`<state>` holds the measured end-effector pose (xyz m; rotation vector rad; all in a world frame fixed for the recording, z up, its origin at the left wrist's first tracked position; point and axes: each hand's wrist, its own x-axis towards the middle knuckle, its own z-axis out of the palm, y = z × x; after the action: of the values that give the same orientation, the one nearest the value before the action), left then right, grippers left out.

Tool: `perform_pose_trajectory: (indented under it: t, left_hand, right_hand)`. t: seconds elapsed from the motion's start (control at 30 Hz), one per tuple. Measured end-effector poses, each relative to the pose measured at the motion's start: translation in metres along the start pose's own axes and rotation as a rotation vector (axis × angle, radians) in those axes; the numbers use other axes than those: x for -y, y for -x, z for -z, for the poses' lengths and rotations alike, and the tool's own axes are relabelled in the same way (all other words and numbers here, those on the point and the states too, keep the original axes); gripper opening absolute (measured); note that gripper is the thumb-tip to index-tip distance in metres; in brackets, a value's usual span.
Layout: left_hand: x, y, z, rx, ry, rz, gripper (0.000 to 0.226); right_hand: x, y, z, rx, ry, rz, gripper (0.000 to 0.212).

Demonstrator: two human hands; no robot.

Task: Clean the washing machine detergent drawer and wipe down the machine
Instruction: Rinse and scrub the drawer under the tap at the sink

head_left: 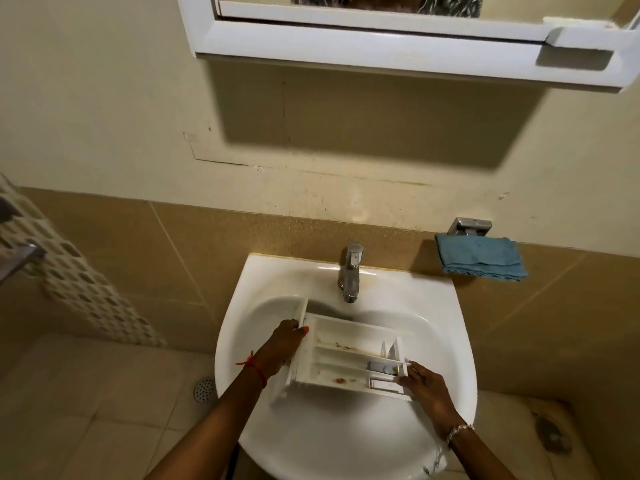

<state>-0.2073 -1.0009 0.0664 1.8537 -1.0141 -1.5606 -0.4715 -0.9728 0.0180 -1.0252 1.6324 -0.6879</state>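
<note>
I am holding the drawer point(346, 355) sideways over the sink point(450, 306), left hand point(284, 344) gripping one end, right hand point(420, 382) pinching the other, tap point(350, 271) just behind.

The single head-worn camera looked steeply down and forward from close above the sink point(450, 306), facing the wall point(104, 116), its wide angle reaching the floor point(86, 393).
</note>
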Motion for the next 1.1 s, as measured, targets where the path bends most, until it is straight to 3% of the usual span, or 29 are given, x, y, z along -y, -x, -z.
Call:
perform_pose_trajectory:
  t: [0.23,0.33,0.43,0.53,0.67,0.8,0.93,1.1]
  left_hand:
    - [0.003,-0.007,-0.012,-0.039,0.003,-0.003,0.019]
    - [0.004,-0.01,-0.013,-0.055,-0.014,0.011,0.032]
    - [0.007,-0.012,-0.011,-0.071,0.0,0.04,0.04]
    - [0.007,-0.011,-0.012,-0.088,0.033,0.043,0.043]
    - [0.006,-0.009,-0.017,-0.132,0.037,0.004,0.051]
    - [0.007,-0.01,-0.021,-0.163,-0.021,-0.046,0.053]
    - [0.007,-0.01,-0.023,-0.173,-0.058,-0.071,0.049]
    - [0.007,-0.012,-0.023,-0.17,-0.069,-0.059,0.047]
  right_hand:
    - [-0.002,-0.013,0.008,0.119,0.147,-0.046,0.023]
    - [0.005,-0.021,0.013,0.198,0.259,-0.095,0.012]
    - [0.024,-0.032,0.013,0.231,0.41,-0.108,0.041]
    - [0.06,-0.043,0.001,0.194,0.476,0.063,0.045]
    - [0.122,-0.043,-0.027,0.109,0.268,0.293,0.054]
    - [0.149,-0.053,-0.058,0.131,0.237,0.474,0.061]
    - [0.144,-0.075,-0.083,0.086,0.227,0.517,0.082]
    - [0.141,-0.114,-0.088,0.054,0.194,0.498,0.071]
